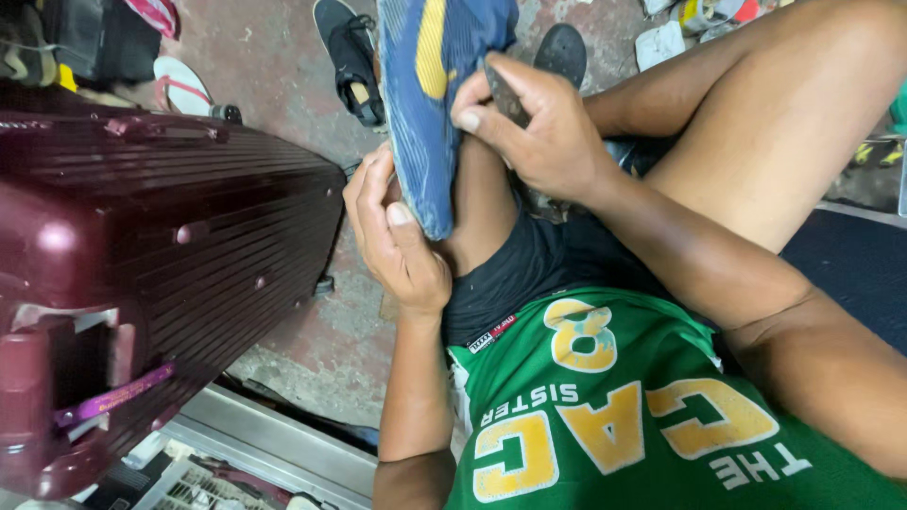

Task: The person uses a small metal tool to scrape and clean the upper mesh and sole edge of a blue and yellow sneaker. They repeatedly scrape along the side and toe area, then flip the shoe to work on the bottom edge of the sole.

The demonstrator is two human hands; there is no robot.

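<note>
Green jersey (pixel 614 416) | left hand (pixel 397 236) grips blue shoe (pixel 425 104) | right hand (pixel 539 123) pinches dark tool (pixel 505 94)

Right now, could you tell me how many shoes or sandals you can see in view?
4: a blue shoe held in both hands, a black shoe on the floor behind, another dark one beside it, a flip-flop far left. Others may be hidden.

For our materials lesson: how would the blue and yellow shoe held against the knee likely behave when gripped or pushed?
The shoe probably flexes rather than staying rigid: its ribbed sole looks thin. It seems light, since the left hand steadies it with fingertips. The ribbing likely resists slipping while the right hand presses it.
</note>
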